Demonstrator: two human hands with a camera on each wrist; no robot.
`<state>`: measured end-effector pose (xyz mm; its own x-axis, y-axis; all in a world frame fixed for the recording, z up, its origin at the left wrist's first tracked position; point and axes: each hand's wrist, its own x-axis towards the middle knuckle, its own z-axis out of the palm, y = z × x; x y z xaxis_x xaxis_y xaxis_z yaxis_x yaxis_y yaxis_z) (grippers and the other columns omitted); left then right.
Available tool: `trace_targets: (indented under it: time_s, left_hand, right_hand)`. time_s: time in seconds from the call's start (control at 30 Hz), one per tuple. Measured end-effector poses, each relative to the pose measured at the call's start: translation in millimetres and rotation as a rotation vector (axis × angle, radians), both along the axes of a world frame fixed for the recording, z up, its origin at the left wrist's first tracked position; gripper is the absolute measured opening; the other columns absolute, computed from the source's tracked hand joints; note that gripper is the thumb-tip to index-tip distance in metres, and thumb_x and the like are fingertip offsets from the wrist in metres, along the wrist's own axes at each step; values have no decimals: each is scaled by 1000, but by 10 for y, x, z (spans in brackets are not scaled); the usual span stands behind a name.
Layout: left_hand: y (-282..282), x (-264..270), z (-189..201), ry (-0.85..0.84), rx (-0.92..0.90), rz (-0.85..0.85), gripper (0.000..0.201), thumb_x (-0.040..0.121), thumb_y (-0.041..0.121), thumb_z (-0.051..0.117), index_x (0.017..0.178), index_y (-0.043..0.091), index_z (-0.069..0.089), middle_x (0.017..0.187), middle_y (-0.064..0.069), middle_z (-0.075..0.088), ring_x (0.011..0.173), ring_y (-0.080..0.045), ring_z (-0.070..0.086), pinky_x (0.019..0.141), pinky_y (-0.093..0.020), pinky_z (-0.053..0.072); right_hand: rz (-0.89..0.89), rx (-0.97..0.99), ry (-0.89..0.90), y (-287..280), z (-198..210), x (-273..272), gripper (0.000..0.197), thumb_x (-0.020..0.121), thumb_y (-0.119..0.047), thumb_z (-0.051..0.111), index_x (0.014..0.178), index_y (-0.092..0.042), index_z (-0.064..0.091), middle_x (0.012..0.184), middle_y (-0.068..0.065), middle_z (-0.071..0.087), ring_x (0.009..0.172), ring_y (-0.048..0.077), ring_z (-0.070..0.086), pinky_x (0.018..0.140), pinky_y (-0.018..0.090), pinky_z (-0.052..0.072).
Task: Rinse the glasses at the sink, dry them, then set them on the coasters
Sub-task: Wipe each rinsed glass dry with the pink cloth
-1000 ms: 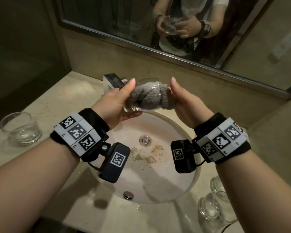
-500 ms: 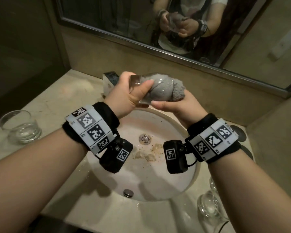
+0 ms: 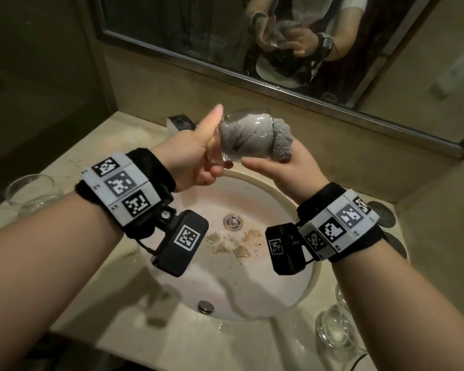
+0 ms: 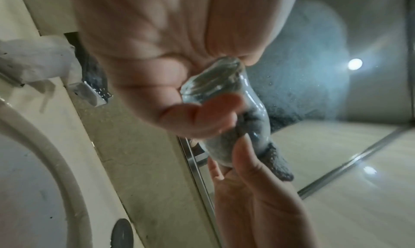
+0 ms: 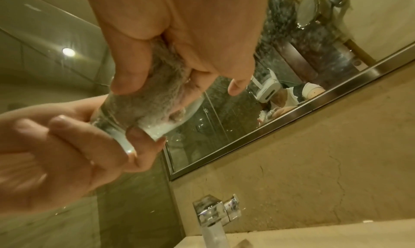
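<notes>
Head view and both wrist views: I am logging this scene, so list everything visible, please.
held glass: one, clear, on its side above the basin
cloth: one, grey, stuffed into the held glass
other glasses: one clear at counter left; clear ones, count unclear, at right front
sink: one, white basin with brownish debris
faucet: one, chrome
coasters: two, dark, counter right
mirror: one, metal-framed
left hand: grips the glass base
right hand: fingers in the cloth

The right hand (image 3: 284, 167) hides its fingers behind the grey cloth (image 3: 280, 144). The glass on the left (image 3: 30, 192) is partly covered by the left forearm. The glasses at the lower right (image 3: 332, 336) are cut by the right arm and the frame's edge.
</notes>
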<state>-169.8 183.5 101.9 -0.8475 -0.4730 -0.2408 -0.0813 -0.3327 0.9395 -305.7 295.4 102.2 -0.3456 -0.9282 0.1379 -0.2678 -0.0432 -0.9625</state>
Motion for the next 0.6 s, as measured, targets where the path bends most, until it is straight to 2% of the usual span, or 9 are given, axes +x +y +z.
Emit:
trace_targets:
  time_s: [0.07, 0.17, 0.23, 0.3, 0.37, 0.43, 0.47, 0.53, 0.6]
  left_hand:
    - [26, -54, -48, 36, -96, 130, 62, 89, 64, 39, 108, 8, 54, 69, -5, 50, 43, -6, 38, 36, -13, 30]
    - [24, -107, -115, -17, -371, 282, 65, 74, 64, 47, 116, 15, 42, 88, 0, 51, 63, -10, 49, 54, -23, 43]
    - [-6, -87, -121, -8, -634, 257, 66, 68, 66, 49, 116, 22, 34, 91, 7, 51, 75, -8, 53, 70, -25, 46]
    - [-48, -41, -101, 30, -847, 180, 66, 65, 64, 50, 114, 24, 30, 90, 12, 49, 75, 5, 52, 68, -16, 44]
    - [-105, -3, -101, 96, -927, 95, 62, 70, 56, 56, 114, 23, 29, 92, 10, 48, 73, 9, 52, 65, -13, 45]
    - [-144, 22, -117, 137, -876, 24, 58, 75, 45, 63, 116, 24, 28, 95, 4, 49, 71, 5, 57, 63, -16, 48]
    - [-141, 33, -124, 151, -758, -12, 61, 75, 46, 65, 118, 25, 28, 97, 1, 51, 70, 1, 59, 61, -20, 50]
    - [-115, 30, -115, 163, -350, -38, 82, 63, 66, 68, 124, 26, 32, 100, -7, 54, 68, -12, 63, 59, -26, 54]
    - [-104, -5, -110, 89, -79, -83, 94, 62, 76, 53, 132, 15, 39, 93, -11, 55, 60, -14, 60, 52, -24, 52]
  right_hand:
    - [23, 9, -24, 13, 17, -9, 46, 76, 0, 72, 118, -6, 54, 111, 6, 66, 104, 15, 65, 96, 34, 50]
    - [36, -9, -109, 2, 45, 6, 44, 73, -5, 74, 114, -9, 57, 108, 5, 68, 102, 16, 66, 92, 30, 52]
    - [26, -31, -201, -13, 34, -6, 43, 69, -6, 72, 110, -11, 60, 104, 3, 70, 100, 18, 67, 89, 29, 52]
    - [24, -39, -246, 1, 11, -23, 44, 68, -4, 71, 110, -11, 61, 103, 1, 71, 101, 18, 67, 87, 28, 52]
    - [27, -45, -221, 35, -6, -37, 46, 69, -1, 72, 112, -11, 60, 106, 3, 70, 103, 18, 66, 89, 27, 51]
    - [19, -58, -190, 63, -4, -41, 46, 73, 5, 71, 115, -8, 57, 106, 4, 68, 102, 17, 66, 88, 26, 51]
    - [10, -65, -171, 69, -5, -45, 47, 74, 6, 70, 117, -5, 55, 107, 5, 67, 102, 17, 66, 89, 26, 51]
    - [-13, -63, -88, 76, 6, -49, 47, 74, 5, 71, 116, -6, 53, 109, 5, 65, 103, 16, 65, 91, 27, 51]
    - [-30, -51, 6, 90, 21, -40, 43, 74, 1, 74, 107, -19, 54, 104, -4, 65, 99, 7, 65, 90, 24, 51]
